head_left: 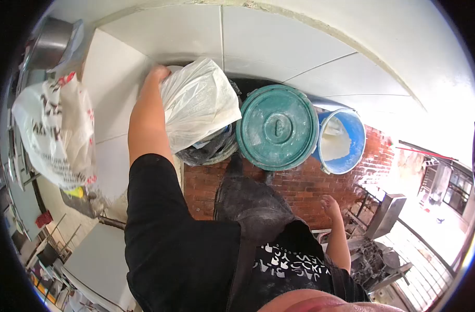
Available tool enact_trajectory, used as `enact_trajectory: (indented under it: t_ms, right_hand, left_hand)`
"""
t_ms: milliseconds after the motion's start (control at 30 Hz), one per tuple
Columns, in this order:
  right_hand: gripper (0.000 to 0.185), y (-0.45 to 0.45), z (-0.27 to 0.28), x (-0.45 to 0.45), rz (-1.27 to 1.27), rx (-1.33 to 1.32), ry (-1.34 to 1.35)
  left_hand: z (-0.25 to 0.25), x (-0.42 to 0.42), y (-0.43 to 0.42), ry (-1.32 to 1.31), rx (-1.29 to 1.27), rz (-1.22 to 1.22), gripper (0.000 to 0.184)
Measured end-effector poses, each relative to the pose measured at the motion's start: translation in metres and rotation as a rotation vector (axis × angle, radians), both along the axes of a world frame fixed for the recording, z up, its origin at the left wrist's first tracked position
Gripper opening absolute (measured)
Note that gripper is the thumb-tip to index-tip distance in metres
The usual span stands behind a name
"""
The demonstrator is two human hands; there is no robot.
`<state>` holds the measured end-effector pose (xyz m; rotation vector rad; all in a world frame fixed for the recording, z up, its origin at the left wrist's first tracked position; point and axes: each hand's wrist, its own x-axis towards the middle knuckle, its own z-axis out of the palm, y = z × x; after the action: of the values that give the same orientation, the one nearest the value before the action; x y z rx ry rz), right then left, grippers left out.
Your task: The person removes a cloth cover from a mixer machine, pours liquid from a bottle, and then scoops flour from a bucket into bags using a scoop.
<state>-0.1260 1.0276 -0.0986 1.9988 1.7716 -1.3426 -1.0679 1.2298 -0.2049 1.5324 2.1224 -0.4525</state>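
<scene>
White bag (pixel 201 104) adjoins left hand (pixel 161 74), grip cannot be determined; right hand (pixel 331 207) has grip apart. Black shirt (pixel 180 244) bears inverted, partly legible lettering; printed bag (pixel 58 132) text unreadable.

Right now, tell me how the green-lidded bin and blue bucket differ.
The green-lidded bin is closed, while the blue bucket is open, showing whitish contents. The green-lidded bin looks wider across the top than the blue bucket. Both have round tops and stand side by side.

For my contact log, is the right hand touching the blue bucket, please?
Apart: the head view shows brick floor between the right hand and the blue bucket.
</scene>
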Motion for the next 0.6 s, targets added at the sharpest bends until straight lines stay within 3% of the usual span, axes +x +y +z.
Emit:
enact_trajectory:
  t_ms: [67,100,167,200,267,367,467,533,600]
  right_hand:
    - [0.03,0.016,-0.004,-0.007,0.123,0.004,0.01]
    - [0.031,0.024,-0.009,-0.011,0.053,0.007,0.033]
    - [0.033,0.031,-0.021,-0.019,-0.092,0.003,0.082]
    - [0.033,0.036,-0.017,-0.029,-0.042,0.014,0.054]
    - [0.033,0.052,0.004,-0.058,0.06,0.042,0.002]
    - [0.033,0.061,0.018,-0.082,-0.069,-0.044,0.115]
    - [0.033,0.064,0.002,-0.084,-0.445,-0.152,0.295]
    - [0.034,0.087,0.046,-0.131,-0.193,-0.136,0.34]
    - [0.037,0.097,0.042,-0.144,-0.085,-0.042,0.487]
  left_hand:
    - [-0.016,0.003,-0.005,-0.127,-0.01,0.26,0.031]
    - [-0.02,0.004,-0.005,-0.188,-0.015,0.392,0.028]
    - [-0.022,0.0,0.001,-0.667,-0.161,0.842,0.032]
    - [-0.019,-0.002,-0.002,-0.902,-0.241,1.071,0.035]
    - [0.017,-0.002,-0.006,-0.959,0.05,1.031,0.041]
    - [0.107,0.016,-0.014,-1.01,0.4,0.986,0.049]
    - [0.192,0.073,-0.041,-0.963,0.803,0.895,0.05]
    - [0.232,0.119,-0.059,-0.818,0.999,0.577,0.044]
    - [0.248,0.17,-0.065,-0.897,1.185,0.598,0.041]
